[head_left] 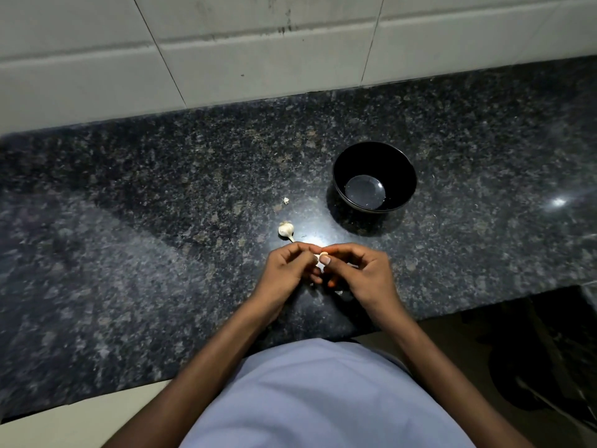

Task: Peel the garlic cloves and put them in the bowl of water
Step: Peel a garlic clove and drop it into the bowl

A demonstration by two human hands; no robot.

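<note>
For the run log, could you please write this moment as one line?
phase: peeling | both hands: pinching garlic clove | garlic bulb: on countertop | black bowl: water, no cloves visible

A dim scene is lit from overhead, with glare thrown on the speckled dark granite worktop near its right edge; a broad shadow is cast across its left half, and edges are bowed by wide-angle distortion.
</note>
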